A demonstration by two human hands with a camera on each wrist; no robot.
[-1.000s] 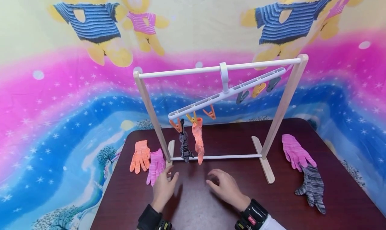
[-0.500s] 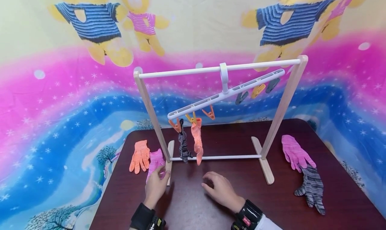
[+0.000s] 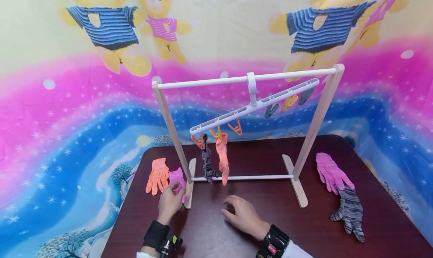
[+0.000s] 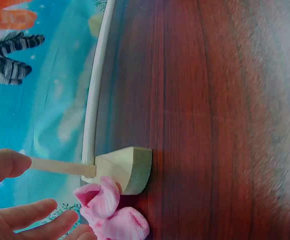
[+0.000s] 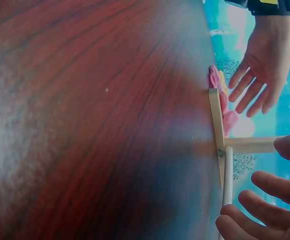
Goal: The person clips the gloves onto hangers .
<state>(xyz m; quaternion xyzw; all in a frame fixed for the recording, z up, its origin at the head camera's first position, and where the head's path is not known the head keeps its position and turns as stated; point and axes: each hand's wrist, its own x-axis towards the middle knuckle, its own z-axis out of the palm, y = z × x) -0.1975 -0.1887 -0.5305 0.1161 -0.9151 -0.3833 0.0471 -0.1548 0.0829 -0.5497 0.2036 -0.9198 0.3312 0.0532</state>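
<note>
My left hand (image 3: 170,201) hovers over a pink knit glove (image 3: 176,177) lying by the stand's left foot (image 3: 190,197). In the left wrist view its thumb and fingers (image 4: 32,217) are apart, with the pink glove (image 4: 122,222) just beyond them. An orange glove (image 3: 158,175) lies to the left of the pink one. My right hand (image 3: 246,217) is held over the table in front of the stand, fingers loosely bent, holding nothing. Clipped at the low end of the white hanger (image 3: 233,116) hang a grey striped glove (image 3: 208,164) and an orange glove (image 3: 222,156).
The wood-and-white stand (image 3: 308,130) spans the dark red table (image 3: 257,198); the hanger tilts, its right end higher. Several unused clips, such as a yellow clip (image 3: 289,103), dangle from it. At right lie a pink glove (image 3: 333,171) and a grey striped glove (image 3: 352,213).
My left hand has moved left, from in front of the stand's left foot to over the pink glove. My right hand has drifted slightly left.
</note>
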